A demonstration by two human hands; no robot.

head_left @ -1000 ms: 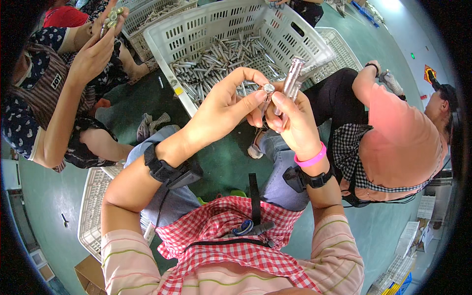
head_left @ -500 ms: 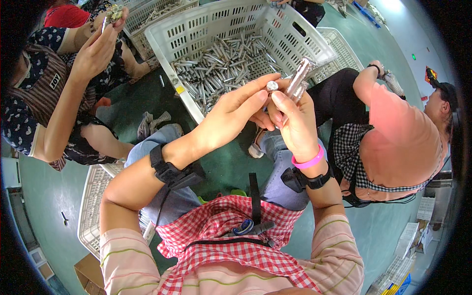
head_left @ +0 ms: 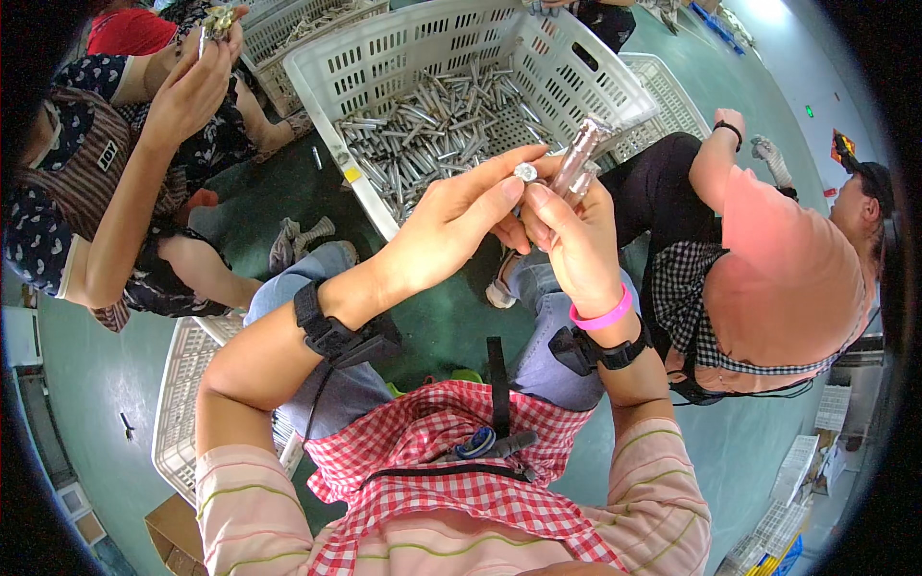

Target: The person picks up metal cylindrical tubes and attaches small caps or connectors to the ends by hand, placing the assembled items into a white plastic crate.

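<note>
A small metal rod (head_left: 525, 173) is held in front of the body, near the rim of the white crate (head_left: 408, 60), with its shiny round end turned upward. It is pinched by the left hand (head_left: 459, 209): the thumb and the forefinger are closed about its upper end, and between them no gap is seen except the rod itself. The lower part is hidden by the fingers, so it cannot be told how far down it is gripped.

By the right hand (head_left: 578, 230), a longer metal tube (head_left: 580, 152) is clasped, tilted, with its upper end standing free above the curled fingers. A shorter piece (head_left: 584, 180) is held just beside it. The two hands are almost touching.

In the crate, many similar pieces (head_left: 423, 130) are heaped loosely.

The rod is judged to be light, stiff and not easily broken, but its smooth round side may be rather slippery. It is best taken by the side, close below the end, with dry fingertips; the long tube is better held around its middle.
</note>
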